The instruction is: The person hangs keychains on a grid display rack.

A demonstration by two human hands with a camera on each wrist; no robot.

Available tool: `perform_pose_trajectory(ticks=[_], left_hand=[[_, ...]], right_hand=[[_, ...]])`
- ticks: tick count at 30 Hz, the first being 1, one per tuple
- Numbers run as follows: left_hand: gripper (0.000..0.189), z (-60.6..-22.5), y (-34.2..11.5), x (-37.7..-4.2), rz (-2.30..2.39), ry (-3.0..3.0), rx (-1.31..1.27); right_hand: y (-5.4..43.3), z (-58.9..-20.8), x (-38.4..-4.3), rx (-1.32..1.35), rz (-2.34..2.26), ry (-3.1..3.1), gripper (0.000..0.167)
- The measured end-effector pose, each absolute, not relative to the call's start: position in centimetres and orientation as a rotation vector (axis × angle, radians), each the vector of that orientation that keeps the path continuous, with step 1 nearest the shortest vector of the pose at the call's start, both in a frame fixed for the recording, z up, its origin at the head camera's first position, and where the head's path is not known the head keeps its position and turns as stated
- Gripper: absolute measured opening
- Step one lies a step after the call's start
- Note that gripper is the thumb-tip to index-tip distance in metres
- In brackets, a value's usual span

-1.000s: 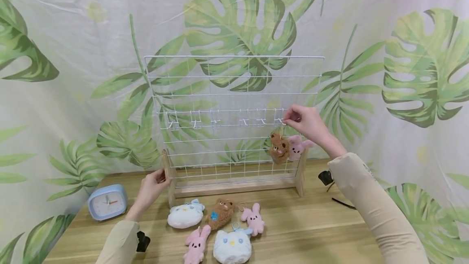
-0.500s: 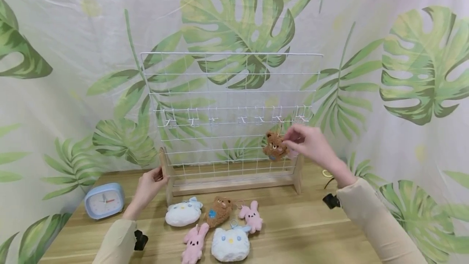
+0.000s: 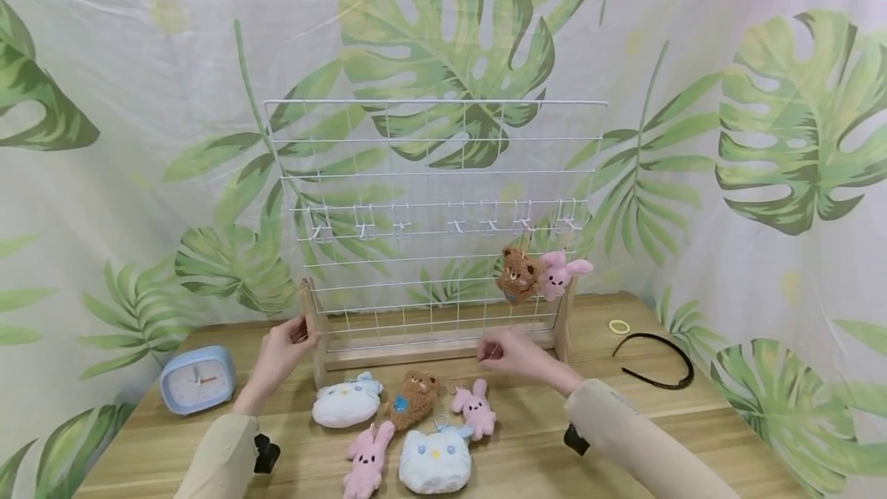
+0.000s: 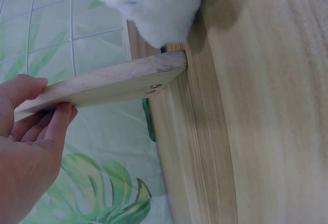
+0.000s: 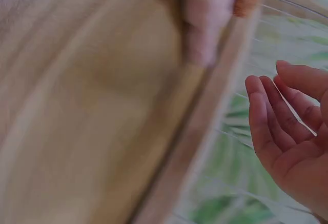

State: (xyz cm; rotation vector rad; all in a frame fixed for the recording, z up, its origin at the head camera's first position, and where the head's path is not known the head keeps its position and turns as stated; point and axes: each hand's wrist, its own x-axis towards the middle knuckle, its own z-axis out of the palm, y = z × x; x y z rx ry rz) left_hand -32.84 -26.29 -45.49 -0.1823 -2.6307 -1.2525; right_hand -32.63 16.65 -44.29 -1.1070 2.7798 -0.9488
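Note:
My left hand (image 3: pixel 284 349) holds the wooden side post (image 4: pixel 113 78) of a white wire grid rack (image 3: pixel 436 175), thumb on one face and fingers on the other. Above the table, in front of the rack's base, is my right hand (image 3: pixel 509 353), its loosely bent fingers (image 5: pixel 261 116) holding nothing. Nearest to it lies a pink bunny plush (image 3: pixel 478 410). A brown bear plush (image 3: pixel 413 400), another pink bunny (image 3: pixel 367 462) and two white cat plushes with blue bows, one left (image 3: pixel 346 403) and one in front (image 3: pixel 435 462), lie alongside. A bear (image 3: pixel 518 276) and a bunny (image 3: pixel 554 279) hang on the rack's right.
Several small white hooks (image 3: pixel 453 226) line the grid's middle bar. A blue clock (image 3: pixel 199 380) stands at the table's left. A black headband (image 3: pixel 682 383) and a yellow ring (image 3: pixel 619 326) lie at the right. A leaf-print curtain (image 3: pixel 693 175) hangs behind.
My right hand has let go of the hanging plushes at the rack's right and moved down and left over the table. My left hand stays on the post.

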Motion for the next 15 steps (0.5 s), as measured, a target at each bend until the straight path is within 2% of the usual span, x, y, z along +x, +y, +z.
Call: perform_pose_trajectory(ticks=[6, 15], left_hand=[[0.051, -45.6, -26.4, -32.8, -1.259, -2.633, -0.183], [0.051, -45.5, -26.3, -32.8, -1.253, -2.629, -0.175]], right_hand=[[14.5, -47.7, -34.4, -1.063, -0.904, 2.741, 0.004], [12.3, -48.6, -34.8, -0.977, -0.792, 2.797, 0.004]])
